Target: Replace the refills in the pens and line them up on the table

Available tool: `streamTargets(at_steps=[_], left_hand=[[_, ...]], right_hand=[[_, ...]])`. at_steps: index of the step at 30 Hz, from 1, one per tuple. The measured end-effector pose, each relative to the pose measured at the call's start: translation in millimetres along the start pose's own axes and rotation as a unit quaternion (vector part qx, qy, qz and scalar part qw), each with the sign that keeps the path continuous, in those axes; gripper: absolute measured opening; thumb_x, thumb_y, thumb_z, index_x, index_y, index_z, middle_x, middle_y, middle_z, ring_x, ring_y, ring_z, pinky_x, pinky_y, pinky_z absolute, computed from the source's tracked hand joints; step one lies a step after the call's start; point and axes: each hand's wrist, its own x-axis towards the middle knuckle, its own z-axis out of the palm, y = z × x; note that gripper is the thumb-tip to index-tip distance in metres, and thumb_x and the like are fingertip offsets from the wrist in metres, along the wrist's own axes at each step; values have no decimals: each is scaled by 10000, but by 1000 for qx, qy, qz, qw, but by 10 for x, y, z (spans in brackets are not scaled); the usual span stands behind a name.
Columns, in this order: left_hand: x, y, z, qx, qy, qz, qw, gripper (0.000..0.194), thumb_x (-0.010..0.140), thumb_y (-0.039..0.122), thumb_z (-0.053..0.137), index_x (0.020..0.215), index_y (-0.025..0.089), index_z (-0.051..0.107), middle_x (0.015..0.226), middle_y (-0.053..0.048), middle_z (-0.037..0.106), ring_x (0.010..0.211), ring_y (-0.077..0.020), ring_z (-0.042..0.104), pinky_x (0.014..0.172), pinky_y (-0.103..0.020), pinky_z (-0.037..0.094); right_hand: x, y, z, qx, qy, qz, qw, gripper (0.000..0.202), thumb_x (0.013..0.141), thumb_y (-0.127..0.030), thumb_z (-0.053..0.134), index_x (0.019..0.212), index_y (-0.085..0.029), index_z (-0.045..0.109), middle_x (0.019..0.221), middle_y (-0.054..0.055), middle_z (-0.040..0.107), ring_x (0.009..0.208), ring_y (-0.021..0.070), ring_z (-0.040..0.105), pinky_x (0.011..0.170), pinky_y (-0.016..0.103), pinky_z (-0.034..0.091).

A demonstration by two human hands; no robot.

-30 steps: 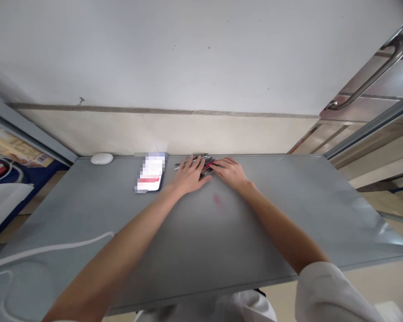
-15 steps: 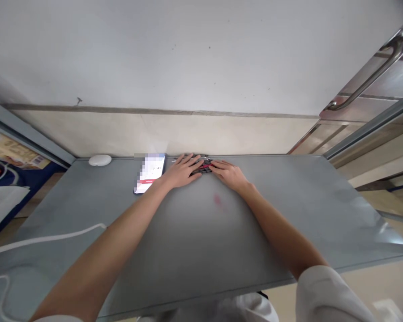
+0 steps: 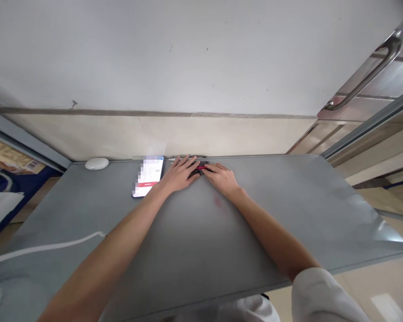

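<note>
Several dark pens and one red one make up a small pile of pens (image 3: pixel 199 167) at the back edge of the grey table (image 3: pixel 195 250). My left hand (image 3: pixel 180 173) lies over the pile's left part with its fingers spread. From the right, my right hand (image 3: pixel 222 178) rests its fingertips on the pile's right end, fingers extended. Both palms face down, and the parts of the pens under the fingers are hidden. Just left of my left hand lies a phone (image 3: pixel 148 176) with its screen lit.
A white oval object (image 3: pixel 97 163) sits at the back left. A white cable (image 3: pixel 53 246) crosses the left side of the table. Behind the table stands a wall (image 3: pixel 188 132), and a metal handle (image 3: pixel 369 85) is at the upper right.
My right hand has shifted slightly left, closer to my left hand, and the pens' right end has moved left with it. The view has also shifted a little.
</note>
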Motion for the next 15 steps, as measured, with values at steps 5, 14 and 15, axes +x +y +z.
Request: streamTargets(at_steps=[5, 14, 15], left_hand=[[-11, -39, -31, 8, 0, 12, 1000, 531, 998, 438, 319, 1443, 171, 429, 1529, -96, 395, 1439, -263, 292, 1184, -475, 184], [-203, 249, -81, 31, 62, -32, 997, 441, 991, 322, 339, 1370, 192, 523, 1469, -97, 477, 1379, -262, 398, 1192, -494, 182], [-252, 312, -89, 33, 68, -39, 996, 439, 989, 315, 340, 1369, 194, 525, 1458, -100, 490, 1375, -261, 403, 1194, -496, 183]], right_hand=[[33, -85, 0, 7, 4, 12, 1000, 306, 967, -239, 446, 1146, -294, 687, 1227, 3, 692, 1055, 167, 661, 934, 287, 517], [-82, -140, -140, 39, 8, 22, 999, 315, 965, -284, 445, 1212, -251, 637, 1289, 59, 651, 1195, 203, 594, 1064, 386, 432], [-127, -154, -180, 36, 4, 22, 999, 321, 961, -291, 452, 1226, -247, 629, 1303, 65, 640, 1218, 219, 577, 1078, 405, 420]])
